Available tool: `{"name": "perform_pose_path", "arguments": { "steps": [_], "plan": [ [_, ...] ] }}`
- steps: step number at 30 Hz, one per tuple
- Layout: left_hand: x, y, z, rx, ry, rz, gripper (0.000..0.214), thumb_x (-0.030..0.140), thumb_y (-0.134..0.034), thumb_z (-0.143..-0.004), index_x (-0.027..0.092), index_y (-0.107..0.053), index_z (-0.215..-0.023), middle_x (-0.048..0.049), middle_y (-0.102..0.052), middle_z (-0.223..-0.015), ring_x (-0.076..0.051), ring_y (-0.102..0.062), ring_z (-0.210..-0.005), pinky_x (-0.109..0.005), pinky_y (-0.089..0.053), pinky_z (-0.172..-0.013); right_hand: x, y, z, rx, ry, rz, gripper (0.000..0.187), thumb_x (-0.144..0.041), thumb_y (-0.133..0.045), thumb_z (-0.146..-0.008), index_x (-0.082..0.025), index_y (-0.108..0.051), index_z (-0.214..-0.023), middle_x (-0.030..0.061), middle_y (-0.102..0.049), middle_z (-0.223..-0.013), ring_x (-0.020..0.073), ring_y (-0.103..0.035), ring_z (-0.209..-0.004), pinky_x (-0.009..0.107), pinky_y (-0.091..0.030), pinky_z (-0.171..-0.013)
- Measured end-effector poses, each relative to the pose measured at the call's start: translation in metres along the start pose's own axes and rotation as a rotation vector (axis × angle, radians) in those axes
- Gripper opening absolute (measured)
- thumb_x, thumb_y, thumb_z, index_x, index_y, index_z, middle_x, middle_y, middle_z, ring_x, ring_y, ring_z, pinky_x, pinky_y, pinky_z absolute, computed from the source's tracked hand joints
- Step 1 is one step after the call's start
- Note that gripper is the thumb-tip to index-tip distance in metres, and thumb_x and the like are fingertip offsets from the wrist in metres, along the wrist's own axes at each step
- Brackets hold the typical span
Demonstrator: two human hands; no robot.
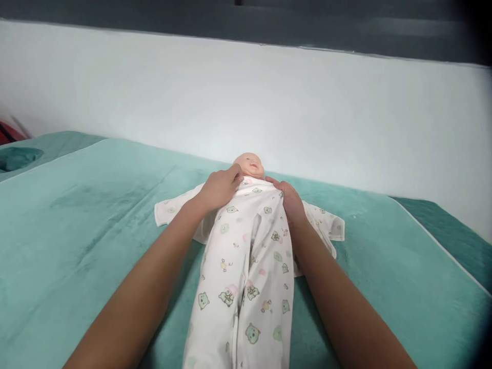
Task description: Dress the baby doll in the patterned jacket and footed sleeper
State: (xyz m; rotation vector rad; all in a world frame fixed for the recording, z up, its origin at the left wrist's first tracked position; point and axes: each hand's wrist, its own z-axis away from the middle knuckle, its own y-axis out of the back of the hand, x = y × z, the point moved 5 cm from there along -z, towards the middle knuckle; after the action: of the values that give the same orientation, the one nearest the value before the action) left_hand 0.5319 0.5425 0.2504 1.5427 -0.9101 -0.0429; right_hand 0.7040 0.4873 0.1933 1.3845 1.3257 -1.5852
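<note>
A baby doll [250, 161] lies on its back, head at the far end, on a teal plush cover. White baby pants [246, 246] printed with green bears and pink shapes lie over its front, the top edge just below its chin and the legs running toward me. My left hand [223, 187] grips the top left corner of the pants, fingertips close to the doll's neck. At the top right corner, my right hand [290, 202] has its fingers closed on the fabric. Printed sleeves of a white baby shirt [326, 223] spread out on both sides beneath my forearms. The doll's body is hidden.
The teal bed cover [96, 230] extends to both sides, with creases at left. A white wall [246, 97] rises right behind the doll's head, below a dark band. Something red [9, 133] shows at the far left edge.
</note>
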Motion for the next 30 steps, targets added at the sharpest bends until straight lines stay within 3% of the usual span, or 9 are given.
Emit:
{"name": "perform_pose_path", "arguments": {
  "steps": [4, 7, 13, 17, 21, 23, 27, 30],
  "plan": [
    [-0.003, -0.005, 0.007, 0.007, 0.042, 0.016, 0.018, 0.036, -0.035, -0.096, 0.024, -0.046, -0.088, -0.0005, -0.057, -0.068, -0.020, -0.051, -0.061, -0.029, -0.029, -0.058, -0.002, -0.001, -0.005, 0.044, 0.134, 0.184, 0.030, -0.038, -0.063, -0.077, -0.020, -0.045, -0.061, 0.0028, -0.070, -0.107, 0.0203, -0.061, -0.096, 0.032, -0.046, -0.084],
    [-0.010, -0.006, 0.018, 0.092, 0.064, 0.078, 0.021, 0.039, -0.039, -0.095, 0.023, -0.049, -0.085, 0.0000, -0.060, -0.073, -0.018, -0.052, -0.065, -0.029, -0.030, -0.059, -0.004, -0.004, -0.006, 0.024, 0.232, 0.380, 0.029, -0.042, -0.063, -0.080, -0.020, -0.050, -0.067, 0.0020, -0.070, -0.103, 0.0190, -0.060, -0.097, 0.032, -0.043, -0.087],
    [-0.023, -0.002, 0.040, 0.151, 0.115, 0.239, 0.021, 0.037, -0.044, -0.093, 0.022, -0.055, -0.084, 0.0010, -0.064, -0.081, -0.017, -0.055, -0.075, -0.028, -0.036, -0.068, -0.009, 0.002, -0.005, 0.050, 0.227, 0.448, 0.024, -0.039, -0.063, -0.079, -0.020, -0.054, -0.069, 0.0034, -0.068, -0.106, 0.0198, -0.060, -0.100, 0.033, -0.042, -0.089],
    [-0.036, 0.000, 0.059, 0.050, 0.165, 0.324, 0.020, 0.036, -0.045, -0.090, 0.021, -0.056, -0.081, 0.0015, -0.064, -0.082, -0.017, -0.055, -0.076, -0.028, -0.038, -0.069, -0.008, 0.009, -0.008, 0.030, 0.194, 0.483, 0.019, -0.036, -0.062, -0.079, -0.020, -0.058, -0.069, 0.0041, -0.066, -0.113, 0.0221, -0.059, -0.105, 0.036, -0.040, -0.094],
    [-0.044, -0.010, 0.079, -0.266, 0.184, 0.454, 0.009, 0.026, -0.053, -0.079, 0.021, -0.060, -0.082, 0.0007, -0.066, -0.085, -0.019, -0.059, -0.081, -0.027, -0.041, -0.068, -0.005, 0.011, -0.009, -0.010, 0.192, 0.410, 0.009, -0.031, -0.062, -0.078, -0.021, -0.064, -0.079, 0.0041, -0.065, -0.117, 0.0223, -0.059, -0.110, 0.036, -0.041, -0.097],
    [-0.043, -0.014, 0.086, -0.351, 0.181, 0.542, 0.016, 0.020, -0.056, -0.073, 0.021, -0.064, -0.087, -0.0003, -0.068, -0.092, -0.020, -0.061, -0.086, -0.027, -0.043, -0.069, -0.004, 0.008, -0.008, -0.054, 0.198, 0.375, 0.009, -0.030, -0.062, -0.079, -0.022, -0.064, -0.084, 0.0032, -0.065, -0.118, 0.0216, -0.058, -0.112, 0.036, -0.041, -0.098],
    [-0.044, -0.020, 0.089, -0.345, 0.270, 0.811, 0.036, 0.016, -0.059, -0.069, 0.020, -0.065, -0.105, -0.0032, -0.069, -0.103, -0.021, -0.062, -0.095, -0.028, -0.046, -0.073, -0.004, 0.001, -0.004, -0.135, 0.150, 0.356, 0.017, -0.040, -0.063, -0.083, -0.024, -0.063, -0.089, 0.0022, -0.063, -0.126, 0.0214, -0.057, -0.114, 0.036, -0.040, -0.098],
    [-0.047, -0.026, 0.088, -0.300, 0.285, 0.958, 0.039, 0.015, -0.061, -0.069, 0.018, -0.064, -0.108, -0.0044, -0.069, -0.102, -0.020, -0.062, -0.093, -0.027, -0.047, -0.074, -0.004, -0.002, -0.001, -0.166, 0.097, 0.350, 0.023, -0.045, -0.065, -0.082, -0.023, -0.060, -0.086, 0.0020, -0.059, -0.132, 0.0218, -0.057, -0.114, 0.034, -0.041, -0.094]
  ]
}}
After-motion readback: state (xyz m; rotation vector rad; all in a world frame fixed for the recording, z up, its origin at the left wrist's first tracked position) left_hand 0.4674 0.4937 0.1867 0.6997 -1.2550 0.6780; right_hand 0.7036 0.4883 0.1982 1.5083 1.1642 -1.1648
